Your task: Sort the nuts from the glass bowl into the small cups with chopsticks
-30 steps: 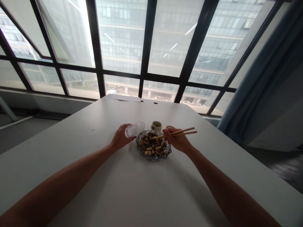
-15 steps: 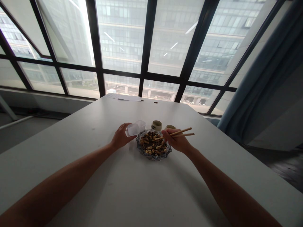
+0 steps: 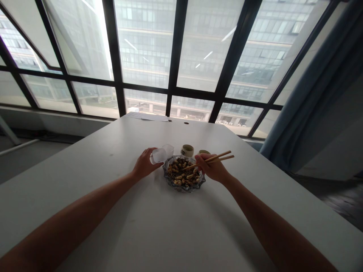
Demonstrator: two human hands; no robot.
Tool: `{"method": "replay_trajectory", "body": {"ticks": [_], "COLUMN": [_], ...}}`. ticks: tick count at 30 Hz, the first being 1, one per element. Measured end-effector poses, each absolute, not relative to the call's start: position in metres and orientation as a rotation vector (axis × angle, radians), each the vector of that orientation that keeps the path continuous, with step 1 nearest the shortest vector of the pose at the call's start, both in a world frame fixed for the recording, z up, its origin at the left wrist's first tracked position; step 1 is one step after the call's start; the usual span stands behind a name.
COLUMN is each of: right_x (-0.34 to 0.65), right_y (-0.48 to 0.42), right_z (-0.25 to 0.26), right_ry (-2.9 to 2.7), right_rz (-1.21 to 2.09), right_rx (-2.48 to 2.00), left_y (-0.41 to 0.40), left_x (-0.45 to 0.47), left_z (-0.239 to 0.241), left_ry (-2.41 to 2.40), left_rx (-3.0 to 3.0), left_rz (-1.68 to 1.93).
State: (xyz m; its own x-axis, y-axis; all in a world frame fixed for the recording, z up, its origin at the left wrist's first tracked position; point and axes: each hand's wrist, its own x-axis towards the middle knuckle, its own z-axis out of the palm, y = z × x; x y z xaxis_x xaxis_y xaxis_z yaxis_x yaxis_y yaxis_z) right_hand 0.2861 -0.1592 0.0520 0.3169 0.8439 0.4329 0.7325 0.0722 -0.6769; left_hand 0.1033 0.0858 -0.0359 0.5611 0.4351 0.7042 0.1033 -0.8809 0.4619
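Chopsticks (image 3: 221,155) in right grip (image 3: 214,169), peanuts (image 3: 188,176) in glass bowl (image 3: 184,189)

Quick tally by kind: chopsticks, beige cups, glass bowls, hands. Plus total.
Chopsticks: 2, both in the right hand
Beige cups: 2, one partly hidden behind the right hand
Glass bowl: 1
Hands: 2, left hand and right hand
Total: 7

cups (image 3: 187,152) (two) block the bowl (image 3: 184,189) from behind, but the near tabletop (image 3: 176,226) lies open.
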Motion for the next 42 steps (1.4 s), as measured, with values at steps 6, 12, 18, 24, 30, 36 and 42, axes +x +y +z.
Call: {"method": "replay_trajectory", "body": {"ticks": [6, 12, 18, 24, 30, 36, 42], "right_x": [0.288, 0.291, 0.307, 0.316, 0.321, 0.324, 0.325], "right_y": [-0.158, -0.155, -0.152, -0.152, -0.151, -0.150, -0.149], "right_z": [0.046, 0.052, 0.062, 0.062, 0.059, 0.054, 0.052], "right_ry": [-1.424, -1.129, -0.789, -0.713, -0.731, -0.799, -0.754], "right_rz": [0.182, 0.303, 0.457, 0.547, 0.518, 0.423, 0.383], "right_rx": [-1.647, -1.545, -1.274, -1.194, -1.197, -1.195, -1.153], "left_y": [0.085, 0.084, 0.084, 0.085, 0.084, 0.085, 0.086], "left_x": [0.103, 0.102, 0.103, 0.104, 0.104, 0.103, 0.103], "left_z": [-0.034, -0.033, -0.035, -0.036, -0.035, -0.035, -0.036], "left_ry": [0.443, 0.450, 0.454, 0.455, 0.459, 0.451, 0.451], "left_rx": [2.424, 2.433, 2.432, 2.430, 2.422, 2.418, 2.419], "left_rz": [1.239, 1.236, 1.240, 1.245, 1.237, 1.236, 1.239]}}
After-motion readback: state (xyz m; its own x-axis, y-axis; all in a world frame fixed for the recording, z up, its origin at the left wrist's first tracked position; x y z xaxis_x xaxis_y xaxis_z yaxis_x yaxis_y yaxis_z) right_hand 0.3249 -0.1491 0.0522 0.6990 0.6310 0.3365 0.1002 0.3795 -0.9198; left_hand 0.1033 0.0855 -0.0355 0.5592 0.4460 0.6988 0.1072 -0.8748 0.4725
